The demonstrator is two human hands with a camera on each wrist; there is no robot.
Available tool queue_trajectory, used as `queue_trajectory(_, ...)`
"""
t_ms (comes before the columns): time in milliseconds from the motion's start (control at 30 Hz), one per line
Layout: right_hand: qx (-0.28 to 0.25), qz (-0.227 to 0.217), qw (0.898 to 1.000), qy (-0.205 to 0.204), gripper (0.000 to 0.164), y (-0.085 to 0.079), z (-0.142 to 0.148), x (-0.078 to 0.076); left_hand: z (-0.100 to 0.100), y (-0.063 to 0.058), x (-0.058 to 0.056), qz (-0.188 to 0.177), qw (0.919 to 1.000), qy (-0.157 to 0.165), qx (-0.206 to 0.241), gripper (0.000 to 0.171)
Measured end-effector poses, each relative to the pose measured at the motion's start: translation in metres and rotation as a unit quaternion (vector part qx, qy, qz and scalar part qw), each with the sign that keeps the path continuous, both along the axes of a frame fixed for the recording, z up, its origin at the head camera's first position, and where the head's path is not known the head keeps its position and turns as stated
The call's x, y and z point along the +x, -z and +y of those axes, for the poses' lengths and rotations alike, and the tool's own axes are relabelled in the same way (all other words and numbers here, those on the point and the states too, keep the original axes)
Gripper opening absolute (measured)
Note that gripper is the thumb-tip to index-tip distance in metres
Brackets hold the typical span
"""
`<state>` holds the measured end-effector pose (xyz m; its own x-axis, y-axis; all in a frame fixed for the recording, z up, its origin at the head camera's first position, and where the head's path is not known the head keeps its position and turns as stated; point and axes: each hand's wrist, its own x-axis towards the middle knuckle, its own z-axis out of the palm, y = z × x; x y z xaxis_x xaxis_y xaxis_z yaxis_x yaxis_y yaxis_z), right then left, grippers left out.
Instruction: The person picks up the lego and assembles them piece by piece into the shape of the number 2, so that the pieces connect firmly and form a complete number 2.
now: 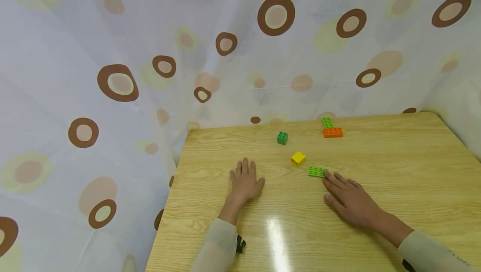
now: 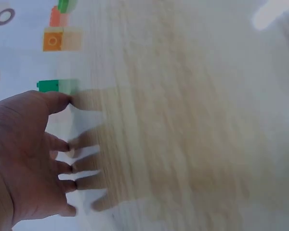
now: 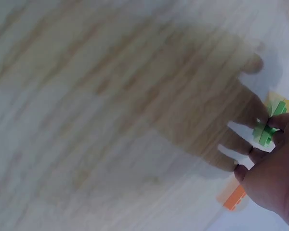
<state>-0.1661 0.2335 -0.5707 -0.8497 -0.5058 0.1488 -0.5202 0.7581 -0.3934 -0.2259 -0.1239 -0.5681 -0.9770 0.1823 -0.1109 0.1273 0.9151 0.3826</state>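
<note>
My left hand [image 1: 244, 184] rests on the table with its fingers spread, left of the bricks. In the left wrist view, that hand [image 2: 26, 154] has nothing in its grasp. A flat light green toy brick [image 1: 315, 171] lies studs up, and the fingertips of my right hand [image 1: 351, 201] touch its right end. The right fingers are extended rather than curled. In the right wrist view, the light green brick [image 3: 279, 109] is partly hidden behind the fingers. Just beyond it, a yellow brick [image 1: 298, 158] lies on its side. Farther back, a dark green brick [image 1: 282, 138] stands upright.
Near the back edge of the wooden table [image 1: 210, 146], an orange brick [image 1: 332, 133] lies in front of a second light green brick [image 1: 327, 122]. A patterned white curtain [image 1: 240, 63] hangs behind the table and along its left side.
</note>
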Motion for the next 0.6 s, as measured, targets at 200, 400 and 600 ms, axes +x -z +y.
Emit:
queue_trajectory(200,-0.017,0.035,0.999,-0.02,0.053,-0.002,0.01,-0.014,0.026,-0.006,-0.012,0.05,0.9979,-0.017,0.036,0.058)
queue_trajectory(400,-0.108,-0.022,0.994,0.02,0.063,-0.003,0.017,-0.043,0.066,-0.008,-0.032,0.058,0.9935,-0.004,0.098,0.053)
queue_trajectory(600,-0.166,-0.084,0.981,0.062,0.067,0.005,0.023,-0.063,0.108,-0.013,-0.048,0.066,0.9882,0.008,0.138,0.058)
